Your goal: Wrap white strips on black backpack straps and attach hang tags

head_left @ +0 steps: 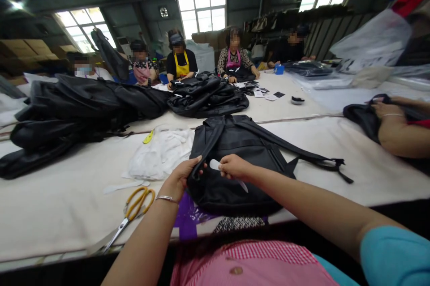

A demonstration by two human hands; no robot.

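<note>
A black backpack (235, 151) lies flat on the table in front of me, its straps trailing to the right. My left hand (186, 173) grips the backpack's strap at its lower left side, the fingers wrapped round it. Just right of it, my right hand (234, 167) pinches a thin white strip (215, 164) with a rounded end. The strip's other end shows below that hand, over the backpack. A pair of scissors (134, 210) with yellow handles rests left of my left forearm. Beside the backpack sits a white plastic bag (161, 151) with white pieces.
Black bags are heaped at the left (77, 102) and in the middle (208, 96). Several co-workers sit across the table (57, 214). At the right, a person's hands (386, 109) hold a black item. Purple tape (188, 216) marks the near edge.
</note>
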